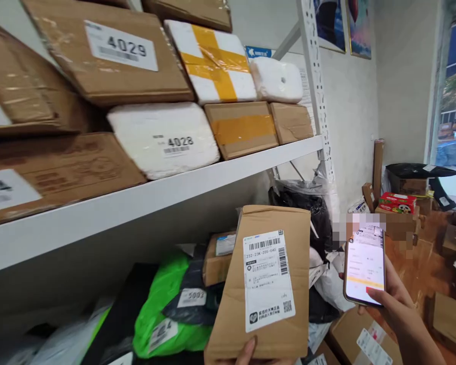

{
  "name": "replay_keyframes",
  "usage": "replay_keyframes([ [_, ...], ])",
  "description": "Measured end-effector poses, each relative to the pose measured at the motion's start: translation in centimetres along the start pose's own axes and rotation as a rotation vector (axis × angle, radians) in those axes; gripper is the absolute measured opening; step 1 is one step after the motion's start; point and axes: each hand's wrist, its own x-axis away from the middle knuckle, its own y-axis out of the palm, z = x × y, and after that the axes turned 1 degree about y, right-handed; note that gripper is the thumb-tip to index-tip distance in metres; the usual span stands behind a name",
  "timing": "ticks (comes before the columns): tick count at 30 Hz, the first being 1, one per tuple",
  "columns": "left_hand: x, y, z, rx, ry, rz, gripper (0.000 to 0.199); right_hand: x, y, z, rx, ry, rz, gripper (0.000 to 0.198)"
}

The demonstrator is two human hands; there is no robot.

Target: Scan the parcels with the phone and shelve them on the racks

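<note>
My left hand (248, 353), partly cut off by the bottom edge, grips the lower end of a flat cardboard parcel (303, 284). Its thumb lies on the front. A white shipping label (268, 289) with barcodes and the code 232-23K-Z05-040 faces me. To the right of the parcel, my right hand (397, 299) is closed around a smartphone (365, 271). The lit screen shows part of a label image at the top and a form below. My right thumb touches a red spot near the screen's lower right corner.
A white metal shelf (228, 175) carries boxes, including a carton (125, 76) marked 4029 and a white package (175, 157) marked 4028. Below lie a green bag (163, 284) and a dark bag (186, 309) marked 5003. More parcels, among them a red box (397, 203), occupy the floor.
</note>
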Motion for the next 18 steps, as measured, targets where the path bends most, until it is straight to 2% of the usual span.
replay_keyframes([
  [2, 1.0, 1.7, 1.3, 0.010, 0.052, 0.078, 0.078, -0.9, -1.8, -0.8, 0.006, -0.019, 0.030, 0.112],
  [3, 1.4, 2.3, 1.8, 0.006, 0.039, 0.052, 0.079, -1.4, -2.6, -1.2, 0.012, -0.028, 0.048, 0.113],
  [6, 1.8, 3.3, 2.6, 0.047, 0.003, -0.147, 0.078, -2.7, -4.7, -2.4, 0.008, -0.023, 0.088, 0.116],
  [9, 0.3, 5.2, 4.0, 0.178, 0.058, -0.353, 0.086, -3.8, -6.7, -3.4, -0.041, 0.019, 0.086, 0.127],
  [11, -2.1, 7.7, 5.8, 0.270, 0.155, -0.381, 0.091, -4.5, -8.1, -3.9, -0.048, 0.046, 0.084, 0.135],
  [14, -7.6, 12.8, 9.8, 0.382, 0.314, -0.271, 0.091, -5.5, -10.6, -4.0, -0.049, 0.059, 0.090, 0.134],
  [16, -12.2, 16.7, 12.7, 0.482, 0.305, -0.212, 0.084, -6.2, -12.5, -3.7, -0.081, 0.069, 0.104, 0.128],
  [18, -16.8, 20.6, 15.7, 0.560, 0.263, -0.243, 0.084, -6.9, -14.3, -3.2, -0.090, 0.078, 0.133, 0.124],
])
